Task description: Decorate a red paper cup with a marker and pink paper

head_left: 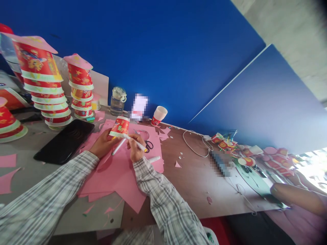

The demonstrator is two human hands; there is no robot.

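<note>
My left hand (pixel 103 144) is closed around a red paper cup (pixel 120 126) with a white rim, which it holds tilted above the pink paper sheets (pixel 112 180). In my right hand (pixel 136 148) is a white marker (pixel 139 144) with a yellow end, its other end close to the cup's lower edge. Another white pen (pixel 119 147) shows between the hands. Just past my right hand lie dark-handled scissors (pixel 149 146) and a roll of tape (pixel 144 133). A further white marker (pixel 154 159) rests on the paper by my right wrist.
Stacked red cups with pink cone tops (pixel 41 64) stand at left, beside a shorter stack (pixel 80 73) and a black phone (pixel 65 141). A lidded glass jar (pixel 118 101) and a cup (pixel 159 115) stand by the blue partition (pixel 153 44). A co-worker's arm (pixel 296 197) is at right.
</note>
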